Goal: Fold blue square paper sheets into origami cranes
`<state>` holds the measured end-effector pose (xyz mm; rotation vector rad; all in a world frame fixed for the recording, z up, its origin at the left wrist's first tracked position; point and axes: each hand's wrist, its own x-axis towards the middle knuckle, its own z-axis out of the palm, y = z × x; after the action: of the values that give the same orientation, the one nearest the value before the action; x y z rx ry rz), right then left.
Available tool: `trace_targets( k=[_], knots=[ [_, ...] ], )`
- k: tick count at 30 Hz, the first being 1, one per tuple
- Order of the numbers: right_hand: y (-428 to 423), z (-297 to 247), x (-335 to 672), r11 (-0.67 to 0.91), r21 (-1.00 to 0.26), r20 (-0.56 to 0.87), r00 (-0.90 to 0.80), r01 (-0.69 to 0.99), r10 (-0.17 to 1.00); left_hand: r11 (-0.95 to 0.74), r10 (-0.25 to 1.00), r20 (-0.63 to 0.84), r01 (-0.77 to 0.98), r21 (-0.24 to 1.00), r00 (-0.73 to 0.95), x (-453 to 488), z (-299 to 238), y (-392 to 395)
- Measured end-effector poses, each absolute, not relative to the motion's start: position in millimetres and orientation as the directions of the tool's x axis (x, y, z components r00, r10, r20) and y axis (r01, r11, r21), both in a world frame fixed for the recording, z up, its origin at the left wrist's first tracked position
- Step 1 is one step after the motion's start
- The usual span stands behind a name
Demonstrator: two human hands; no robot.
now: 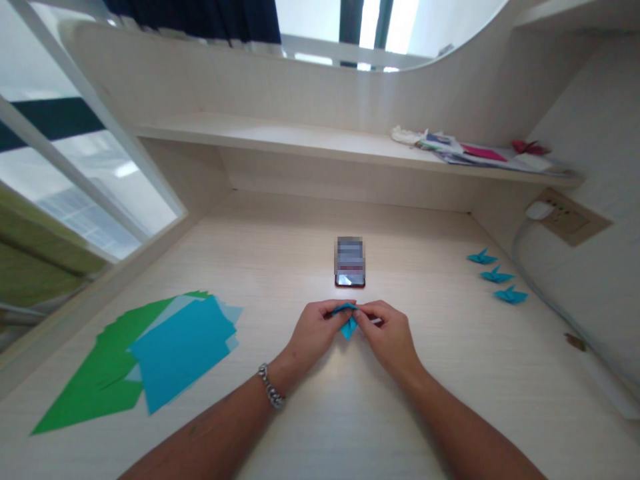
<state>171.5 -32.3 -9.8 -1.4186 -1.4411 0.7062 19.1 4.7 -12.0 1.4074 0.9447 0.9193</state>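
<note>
A small folded piece of blue paper (348, 321) is pinched between both hands just above the pale wooden desk (280, 253). My left hand (315, 330), with a metal bracelet on its wrist, grips the paper's left side with closed fingers. My right hand (387, 333) pinches the right side. A phone (349, 263) lies flat on the desk just beyond the hands.
A loose stack of blue and green paper sheets (165, 350) lies at the left. Three folded blue paper figures (497, 275) sit in a row at the right, near a wall socket (567, 217) with a cable. A shelf (320, 140) behind holds papers (465, 152).
</note>
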Motion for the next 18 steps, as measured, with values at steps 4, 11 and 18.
trace_targets(
  k=[4,11,18],
  knots=[
    [-31.9,-8.4,172.6,0.14,-0.914,0.207,0.139,0.38,0.969,-0.044,0.933,0.019,0.061,0.997,0.36,18.7,-10.6,4.8],
    [-30.6,-9.0,173.6,0.193,-0.903,0.251,0.106,0.384,0.962,-0.049,0.904,-0.004,0.112,0.993,0.428,19.4,-7.2,2.4],
    [-30.5,-8.3,173.5,0.194,-0.906,0.244,0.089,0.377,0.966,0.0,0.879,-0.074,0.156,0.988,0.471,18.9,-9.3,2.4]
  ],
)
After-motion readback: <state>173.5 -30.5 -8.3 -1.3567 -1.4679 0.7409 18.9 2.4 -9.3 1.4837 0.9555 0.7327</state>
